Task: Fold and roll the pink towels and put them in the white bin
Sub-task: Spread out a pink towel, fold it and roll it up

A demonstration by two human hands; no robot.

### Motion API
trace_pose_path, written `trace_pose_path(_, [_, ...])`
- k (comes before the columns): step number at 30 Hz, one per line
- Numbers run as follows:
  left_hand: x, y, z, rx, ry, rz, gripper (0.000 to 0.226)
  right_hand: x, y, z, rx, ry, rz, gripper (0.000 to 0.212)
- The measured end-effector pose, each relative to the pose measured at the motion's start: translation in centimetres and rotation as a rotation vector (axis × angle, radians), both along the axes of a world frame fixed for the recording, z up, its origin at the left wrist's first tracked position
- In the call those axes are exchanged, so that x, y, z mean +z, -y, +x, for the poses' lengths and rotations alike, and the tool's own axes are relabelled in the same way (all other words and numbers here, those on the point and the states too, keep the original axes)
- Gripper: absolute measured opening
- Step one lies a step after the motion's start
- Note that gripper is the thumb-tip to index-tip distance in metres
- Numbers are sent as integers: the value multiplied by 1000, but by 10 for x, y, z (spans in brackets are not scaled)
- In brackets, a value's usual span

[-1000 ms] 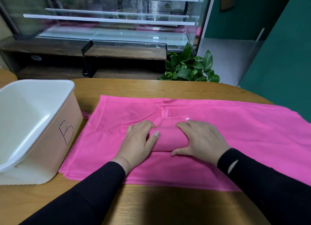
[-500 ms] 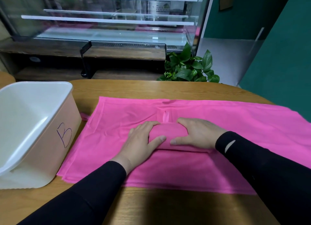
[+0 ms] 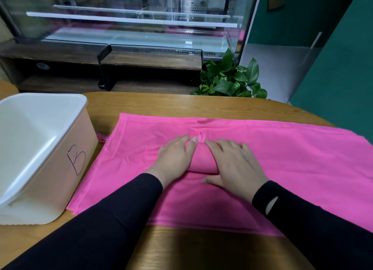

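Pink roll (image 3: 202,160) lies on spread towels (image 3: 282,158), both hands pressing it. Left hand (image 3: 174,158) and right hand (image 3: 235,164) lie flat, fingers straight. White bin (image 3: 46,164) sits left.

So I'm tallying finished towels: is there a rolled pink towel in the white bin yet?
No, the white bin shows only bare walls inside; the one rolled towel lies on the table between both hands.
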State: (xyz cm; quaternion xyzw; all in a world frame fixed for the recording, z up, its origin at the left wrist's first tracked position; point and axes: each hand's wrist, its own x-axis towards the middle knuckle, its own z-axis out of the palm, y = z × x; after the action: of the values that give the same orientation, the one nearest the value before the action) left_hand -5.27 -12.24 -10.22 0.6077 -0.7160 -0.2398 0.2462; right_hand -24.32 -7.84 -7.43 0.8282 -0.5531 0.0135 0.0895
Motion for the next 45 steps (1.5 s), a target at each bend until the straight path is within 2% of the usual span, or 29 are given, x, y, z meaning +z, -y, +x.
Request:
trace_pose_path(2, [3,-1,0,6,-19,38,58,6,6,5,-28,-4,4,94])
trace_pose_path(5, [11,-5,6,-31,-105,78,74,18,13,6,-34,83,59,82])
trace_pose_path(8, [27,-20,15,-130,-280,74,82,39,8,-6,-74,459,227,77])
trace_pose_path(11, [49,-39,16,-162,-490,82,67,54,-10,-11,-44,792,437,64])
trace_pose_path(13, [63,-51,13,-158,-538,45,59,60,-22,-12,-37,919,522,58])
trace_pose_path(16, [75,-74,7,-142,-518,-14,55,64,-43,-7,-51,989,526,60])
trace_pose_path(19, [75,-96,-2,-96,-470,-28,51,65,-67,5,-67,993,430,100])
trace_pose_path(20, [76,-101,-3,-103,-457,-21,51,65,-74,8,-70,977,384,104])
trace_pose_path(23, [79,-111,8,-232,-533,72,46,70,-87,9,-78,986,328,91])
trace_pose_path(25, [81,-119,16,-314,-633,142,38,75,-95,3,-65,1078,361,79])
trace_pose_path(28, [88,-132,18,-341,-735,176,21,82,-102,-4,-53,1262,515,75])
trace_pose_path(31, [96,-142,11,-350,-760,232,6,80,-105,-8,-25,1455,739,73])
trace_pose_path(33, [102,-148,6,-359,-765,256,12,80,-110,-9,-12,1565,896,68])
trace_pose_path(35, [104,-152,2,-343,-770,251,19,84,-112,-11,-2,1553,951,61])
trace_pose_path(37, [102,-153,1,-322,-790,258,13,91,-111,-9,-21,1413,879,60])
trace_pose_path(39, [98,-152,-1,-271,-795,238,13,92,-111,-3,-114,1244,684,71])
trace_pose_path(41, [95,-150,-1,-227,-832,256,24,88,-113,4,-159,1178,514,80])
trace_pose_path(43, [93,-150,-2,-234,-875,289,27,82,-116,8,-151,1202,488,97])
trace_pose_path(45, [91,-152,-3,-237,-890,294,20,80,-116,12,-180,1150,463,119])
